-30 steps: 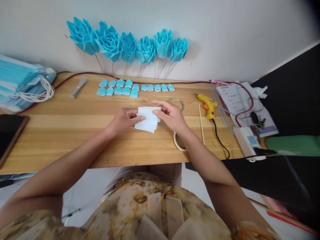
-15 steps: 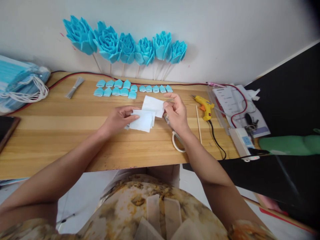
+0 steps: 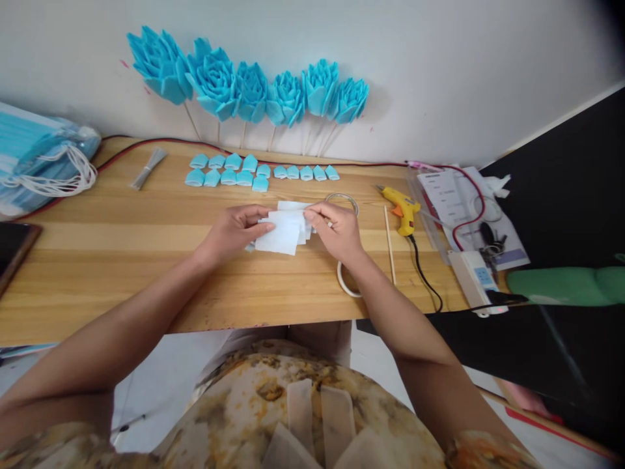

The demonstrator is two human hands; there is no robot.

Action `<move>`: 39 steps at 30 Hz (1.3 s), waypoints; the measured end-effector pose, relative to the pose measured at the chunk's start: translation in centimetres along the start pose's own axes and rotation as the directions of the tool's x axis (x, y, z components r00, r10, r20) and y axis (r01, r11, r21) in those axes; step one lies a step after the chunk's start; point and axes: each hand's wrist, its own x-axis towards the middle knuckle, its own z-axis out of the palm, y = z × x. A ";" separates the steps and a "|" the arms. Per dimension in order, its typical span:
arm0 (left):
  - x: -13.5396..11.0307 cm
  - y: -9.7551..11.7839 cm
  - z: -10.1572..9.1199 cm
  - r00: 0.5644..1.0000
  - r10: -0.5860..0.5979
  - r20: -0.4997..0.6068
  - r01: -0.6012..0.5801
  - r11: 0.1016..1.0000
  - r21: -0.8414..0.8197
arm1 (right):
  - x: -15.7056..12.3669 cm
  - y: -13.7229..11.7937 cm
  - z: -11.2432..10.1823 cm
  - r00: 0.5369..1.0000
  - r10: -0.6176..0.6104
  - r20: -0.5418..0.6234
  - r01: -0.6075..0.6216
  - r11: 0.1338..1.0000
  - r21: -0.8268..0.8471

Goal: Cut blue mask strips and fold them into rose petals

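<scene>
A small stack of white fabric squares (image 3: 282, 234) lies at the middle of the wooden desk (image 3: 122, 254). My left hand (image 3: 234, 229) pinches the stack's left edge with thumb and fingers. My right hand (image 3: 334, 229) pinches the white pieces at the stack's right side, fingers curled. Behind the hands lie two rows of folded blue petals (image 3: 244, 173). White-handled scissors (image 3: 346, 279) lie partly hidden under my right wrist.
Several blue fabric roses on sticks (image 3: 249, 88) lean on the wall. A pack of blue face masks (image 3: 39, 156) sits far left, with metal strips (image 3: 146, 168) nearby. A wooden stick (image 3: 389, 244), yellow glue gun (image 3: 403, 207), power strip (image 3: 471, 273) and papers (image 3: 454, 195) lie right.
My right hand lifted one white square off the stack half a second ago, then brought it back down onto the stack's right side. The left hand stayed on the stack.
</scene>
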 end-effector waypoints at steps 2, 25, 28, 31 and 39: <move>0.0 0.0 -0.1 1.000 -0.003 -0.026 0.003 1.000 0.007 | 0.1 0.2 -0.3 0.997 0.044 -0.065 -0.043 0.999 0.019; -0.3 0.7 0.3 1.000 0.000 0.008 0.001 0.999 -0.047 | -0.2 -0.2 0.6 0.986 -0.129 0.102 0.131 0.991 -0.019; -0.2 0.8 0.3 1.000 0.016 -0.001 -0.016 0.998 -0.054 | -0.2 -0.3 0.4 0.993 -0.109 0.052 0.111 0.993 -0.041; -0.2 1.0 0.1 1.000 0.011 -0.028 -0.012 0.999 -0.037 | 0.0 -0.2 -0.2 0.997 -0.050 -0.052 0.049 0.999 -0.021; -0.2 1.3 0.0 0.998 0.022 -0.058 -0.022 1.000 -0.009 | 0.4 0.1 -0.3 0.986 0.045 -0.160 -0.042 0.999 0.022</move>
